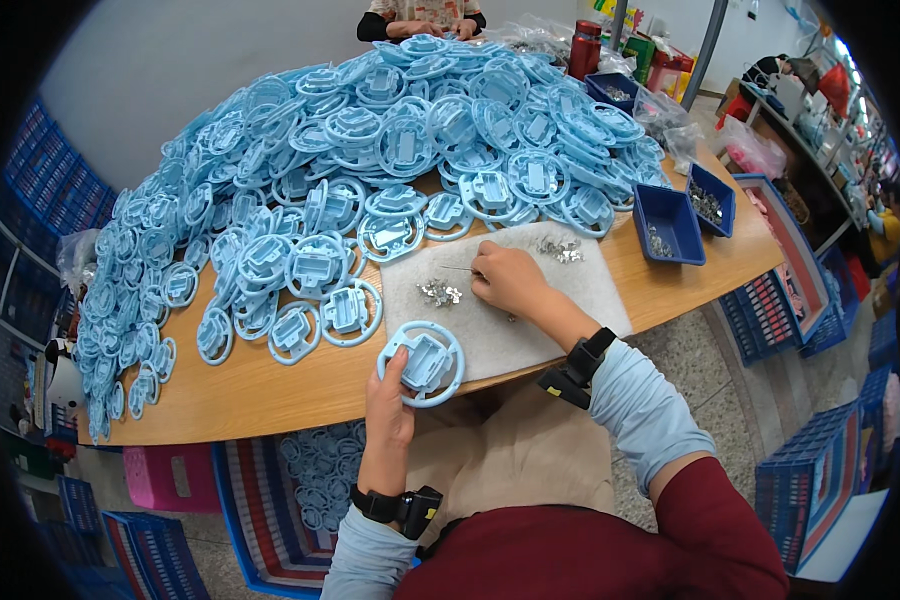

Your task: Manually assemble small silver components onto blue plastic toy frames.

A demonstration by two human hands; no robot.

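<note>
A round light-blue plastic wheel part (422,363) is gripped in the left hand (387,400) at the near edge of the table (270,385), with the thumb laid across its square centre and its rim overlapping the near-left corner of a grey felt mat (550,300). The right hand (510,282) is rested on the middle of that mat, its fingertips pinched on a thin metal pin (458,268) that points left; whether anything more is held cannot be told. A small cluster of shiny metal pieces (440,292) is seen on the mat just left of the right hand, and a second cluster (560,248) lies near the mat's far edge. Beyond and to the left of the mat, a large heap of matching blue wheel parts (370,170) is spread across most of the table. To the right of the mat, two small blue bins (670,225) holding tiny metal parts are set side by side near the table's right end. At the far side of the heap, another person's hands (432,28) are rested on the table. Below the table's near edge, a blue crate (270,490) partly filled with more blue wheel parts is placed on the floor. Black bands are worn on both wrists.
</note>
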